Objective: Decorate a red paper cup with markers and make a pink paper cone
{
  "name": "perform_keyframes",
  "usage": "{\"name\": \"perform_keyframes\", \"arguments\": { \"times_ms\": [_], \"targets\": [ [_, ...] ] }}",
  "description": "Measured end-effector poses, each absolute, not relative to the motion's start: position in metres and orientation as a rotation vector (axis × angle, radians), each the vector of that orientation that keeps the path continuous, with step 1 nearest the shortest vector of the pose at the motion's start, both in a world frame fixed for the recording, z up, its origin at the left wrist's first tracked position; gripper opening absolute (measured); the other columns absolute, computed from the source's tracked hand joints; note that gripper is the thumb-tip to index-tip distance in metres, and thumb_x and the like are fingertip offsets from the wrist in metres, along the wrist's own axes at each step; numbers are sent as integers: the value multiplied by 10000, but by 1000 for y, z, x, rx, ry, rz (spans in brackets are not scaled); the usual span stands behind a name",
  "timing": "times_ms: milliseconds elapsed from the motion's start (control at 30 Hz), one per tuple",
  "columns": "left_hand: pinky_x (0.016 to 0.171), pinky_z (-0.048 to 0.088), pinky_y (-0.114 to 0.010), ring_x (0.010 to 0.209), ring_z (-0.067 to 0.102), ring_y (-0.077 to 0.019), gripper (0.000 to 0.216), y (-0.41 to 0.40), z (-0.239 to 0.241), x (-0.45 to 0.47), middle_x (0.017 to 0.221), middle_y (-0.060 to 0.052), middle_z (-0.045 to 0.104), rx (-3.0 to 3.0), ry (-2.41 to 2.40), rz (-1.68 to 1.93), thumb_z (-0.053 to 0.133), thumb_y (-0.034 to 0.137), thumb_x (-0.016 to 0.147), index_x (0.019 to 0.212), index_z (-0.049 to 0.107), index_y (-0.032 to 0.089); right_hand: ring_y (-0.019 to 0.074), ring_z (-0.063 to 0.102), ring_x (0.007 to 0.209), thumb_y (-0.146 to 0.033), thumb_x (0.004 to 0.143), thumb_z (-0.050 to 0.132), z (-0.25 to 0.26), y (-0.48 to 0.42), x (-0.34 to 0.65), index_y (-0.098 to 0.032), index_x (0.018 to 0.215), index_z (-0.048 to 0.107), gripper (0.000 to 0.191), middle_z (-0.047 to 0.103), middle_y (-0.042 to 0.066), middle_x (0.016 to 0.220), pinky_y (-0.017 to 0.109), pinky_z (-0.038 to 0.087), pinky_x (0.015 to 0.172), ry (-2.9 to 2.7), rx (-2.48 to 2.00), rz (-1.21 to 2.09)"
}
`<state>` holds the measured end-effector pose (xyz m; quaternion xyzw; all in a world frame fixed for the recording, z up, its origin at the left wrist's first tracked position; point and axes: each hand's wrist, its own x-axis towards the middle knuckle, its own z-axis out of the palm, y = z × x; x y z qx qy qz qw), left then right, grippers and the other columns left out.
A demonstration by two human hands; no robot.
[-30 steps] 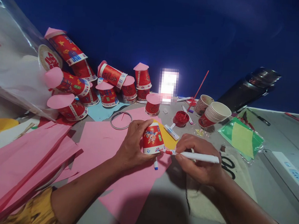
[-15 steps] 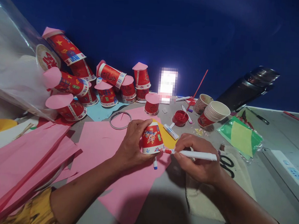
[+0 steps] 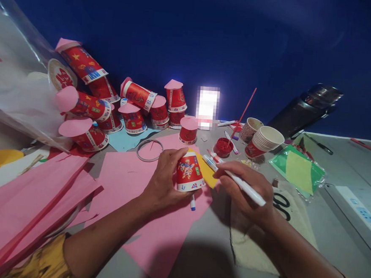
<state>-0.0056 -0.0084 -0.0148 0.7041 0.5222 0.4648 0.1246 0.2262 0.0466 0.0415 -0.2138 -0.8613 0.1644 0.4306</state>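
Marker [image 3: 248,188] has left the cup [image 3: 188,171] (white tube [image 3: 208,161] alongside, red pot [image 3: 222,151] beyond).

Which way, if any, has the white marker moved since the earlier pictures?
Yes: the white marker has swung its tip away from the held cup, toward the stationary red pot.

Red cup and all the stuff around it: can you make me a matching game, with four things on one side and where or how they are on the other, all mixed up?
Things
1. red-and-white printed paper cup
2. long white plastic marker
3. small round red tub
4. stack of paper cups

Where or how
A. has a thin red stick standing in it
B. nested together, open ends up
C. in the right hand
D. in the left hand, narrow end up

Pairs: 1-D, 2-C, 3-A, 4-B
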Motion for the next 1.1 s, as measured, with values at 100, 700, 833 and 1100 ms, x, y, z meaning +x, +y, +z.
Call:
{"name": "perform_keyframes", "arguments": {
  "times_ms": [100,700,833,1100],
  "targets": [
    [1036,506,-523,1255,514,-334,945,-10,-15,-6,1392,-112,502,2022,1516,1374,859,345,753,1546,344,329,249,738,921,-404,933,787,36,52,226,-227,1306,646,436,781,96,1086,382,602,835,-2235,-549,450],
    [1128,487,-558,1405,471,-360,1090,-19,-5,-5,1535,-112,433,1929,1268,1291,901,322,698,1598,290,378,351,594,1308,-520,725,939,22,68,230,-288,1520,487,943,617,140,1438,511,504,1109,-2322,-552,742],
    [1190,443,-583,1470,447,-395,1114,-20,3,-6,1629,-121,381,1729,1203,1181,905,278,659,1604,318,348,373,579,1370,-589,665,955,15,73,236,-320,1522,496,1009,609,121,1478,525,473,1155,-2157,-630,1027],
    [1126,518,-564,1370,552,-353,869,-10,3,-8,1536,-118,477,1517,1287,1331,839,260,701,1487,470,301,349,629,1340,-451,807,886,12,70,232,-286,1532,505,835,669,145,1435,536,513,1110,-2047,-745,892]
  ]
}}
